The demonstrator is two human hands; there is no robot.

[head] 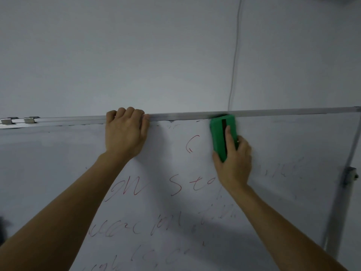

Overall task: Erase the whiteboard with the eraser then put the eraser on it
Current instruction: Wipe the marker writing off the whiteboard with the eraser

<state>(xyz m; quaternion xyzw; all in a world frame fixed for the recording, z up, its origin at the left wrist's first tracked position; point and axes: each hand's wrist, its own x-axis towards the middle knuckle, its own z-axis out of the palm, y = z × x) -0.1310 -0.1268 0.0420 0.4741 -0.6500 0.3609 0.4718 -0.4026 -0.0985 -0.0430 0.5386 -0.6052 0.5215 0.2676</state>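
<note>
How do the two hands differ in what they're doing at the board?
The left hand curls over the top rail of the whiteboard; the right hand grips a green eraser. The left hand sits higher; the right hand is lower, pressing the eraser to the board. Both reach upward.

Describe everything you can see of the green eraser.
The green rectangular block eraser looks like plastic or foam, with a dark strip down its back. It stands on end, slightly tilted, flat against the white whiteboard, its top end at the grey metal top rail. The right hand grips its lower half, a finger laid along the strip. Red writing shows left of and below it.
</note>
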